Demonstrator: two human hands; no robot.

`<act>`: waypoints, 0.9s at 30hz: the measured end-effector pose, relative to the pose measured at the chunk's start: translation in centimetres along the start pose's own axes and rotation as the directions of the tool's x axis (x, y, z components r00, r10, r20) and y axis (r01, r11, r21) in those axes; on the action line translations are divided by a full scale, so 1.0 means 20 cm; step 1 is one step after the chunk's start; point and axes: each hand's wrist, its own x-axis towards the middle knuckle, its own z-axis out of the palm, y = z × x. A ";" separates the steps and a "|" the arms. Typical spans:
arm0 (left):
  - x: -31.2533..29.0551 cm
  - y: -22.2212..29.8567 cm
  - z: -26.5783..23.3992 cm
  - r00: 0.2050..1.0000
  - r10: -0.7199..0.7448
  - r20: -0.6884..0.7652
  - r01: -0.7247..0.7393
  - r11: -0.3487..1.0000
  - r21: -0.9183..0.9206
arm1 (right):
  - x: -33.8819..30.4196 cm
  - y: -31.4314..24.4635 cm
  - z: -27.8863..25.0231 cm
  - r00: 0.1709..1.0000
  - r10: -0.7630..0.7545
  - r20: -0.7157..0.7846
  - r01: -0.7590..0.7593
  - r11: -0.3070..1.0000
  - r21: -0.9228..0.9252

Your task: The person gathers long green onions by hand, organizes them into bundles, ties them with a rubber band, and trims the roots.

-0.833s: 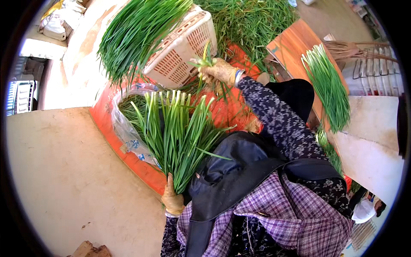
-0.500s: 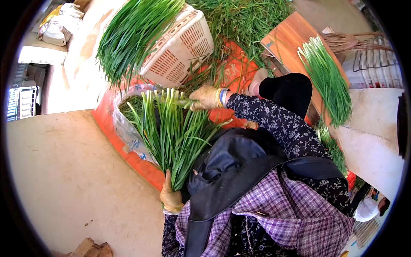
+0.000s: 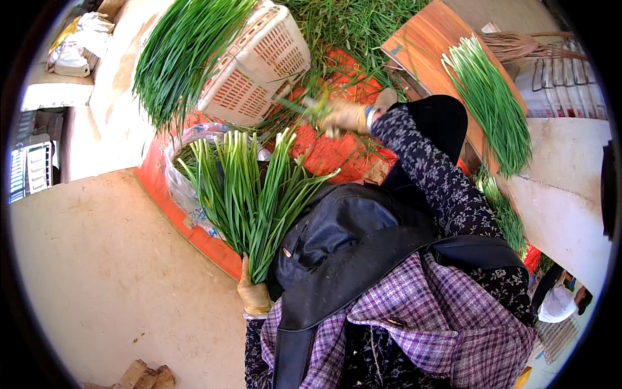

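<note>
While the left hand (image 3: 254, 295) gripped a bunch of green chives (image 3: 249, 188), the blurred right hand (image 3: 343, 117) clutched a few loose stalks (image 3: 299, 107) beside the basket (image 3: 256, 65).

Open floor (image 3: 97, 272) left of bunch (image 3: 249, 188)

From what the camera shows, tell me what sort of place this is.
Probably an outdoor spot for sorting and bundling greens: the left hand grips a fanned bunch of long green stalks, more fill a white perforated plastic basket, over an orange ground sheet.
</note>
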 end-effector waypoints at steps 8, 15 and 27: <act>0.01 -0.03 -0.11 0.987 -0.158 -0.007 0.157 0.987 -0.023 | 0.00 0.09 0.57 0.989 -0.095 0.112 0.134 0.283 -0.950; 0.06 0.03 -0.05 0.968 -0.239 0.081 0.252 0.942 -0.224 | 0.06 0.31 -0.26 0.856 0.205 -0.474 0.035 0.893 0.449; -0.01 0.03 -0.04 0.986 -0.166 0.023 0.167 0.985 -0.043 | 0.15 0.47 0.44 0.842 -0.536 0.067 0.505 0.736 -0.451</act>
